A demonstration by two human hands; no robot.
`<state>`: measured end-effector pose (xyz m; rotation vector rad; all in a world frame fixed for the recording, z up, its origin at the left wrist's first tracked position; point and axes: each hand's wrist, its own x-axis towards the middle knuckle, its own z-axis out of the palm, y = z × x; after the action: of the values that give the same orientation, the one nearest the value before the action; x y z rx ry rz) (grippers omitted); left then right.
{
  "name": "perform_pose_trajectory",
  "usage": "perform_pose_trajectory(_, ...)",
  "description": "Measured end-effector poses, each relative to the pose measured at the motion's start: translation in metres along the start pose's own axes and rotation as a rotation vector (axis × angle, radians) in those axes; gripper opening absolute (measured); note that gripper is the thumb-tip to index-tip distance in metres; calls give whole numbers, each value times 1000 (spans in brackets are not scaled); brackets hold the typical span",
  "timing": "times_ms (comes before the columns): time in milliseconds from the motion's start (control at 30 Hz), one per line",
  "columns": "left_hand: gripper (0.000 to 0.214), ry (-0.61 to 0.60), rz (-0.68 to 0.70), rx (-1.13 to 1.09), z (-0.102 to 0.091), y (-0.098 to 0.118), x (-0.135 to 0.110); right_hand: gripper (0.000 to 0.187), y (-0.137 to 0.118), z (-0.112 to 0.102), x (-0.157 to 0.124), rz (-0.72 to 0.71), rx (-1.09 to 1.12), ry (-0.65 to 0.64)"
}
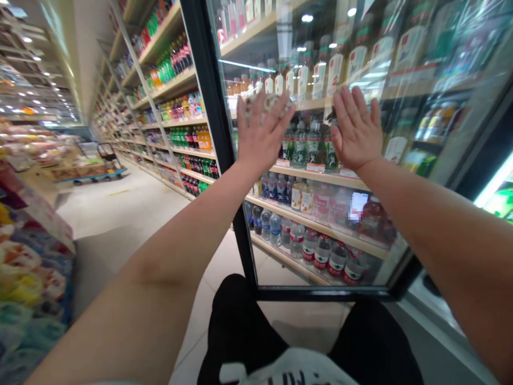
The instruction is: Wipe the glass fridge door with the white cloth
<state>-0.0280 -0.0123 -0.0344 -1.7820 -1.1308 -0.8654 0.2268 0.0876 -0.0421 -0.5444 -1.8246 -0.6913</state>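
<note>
While both arms stretch forward at chest height, the left hand (260, 133) and the right hand (356, 131) press flat against the glass door (320, 224) of a drinks cooler, fingers spread and straight, grasping nothing. The left hand lies on the glass just inside the door's black frame (216, 139); the right hand lies further in from that frame, near the left but apart from it, at the same height. Behind the glass, level with the 2 hands, a shelf carries green-labelled bottles (308, 147); above them stand taller bottles with white labels (336, 69), and below them rows of water bottles with red labels (320, 254). Beyond the frame, away from the glass, open shelves of soft drinks (176, 112) run down the aisle, and a flat trolley (94, 163) stands on the floor far along it. The person's dark trousers (240, 326) show beneath the door's lower edge.
</note>
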Motion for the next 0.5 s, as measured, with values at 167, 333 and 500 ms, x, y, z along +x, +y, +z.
perform_pose_trajectory(167, 67, -88, 85, 0, 4, 12, -5, 65, -2, -2, -1, 17, 50, -10)
perform_pose_trajectory(333, 65, -283, 209, 20, -7, 6, 5, 66, -1, -1, -2, -2, 6, -29)
perform_pose_trajectory(500, 65, -82, -69, 80, -4, 6, 1, 65, -1, -3, -2, 9, -5, -52)
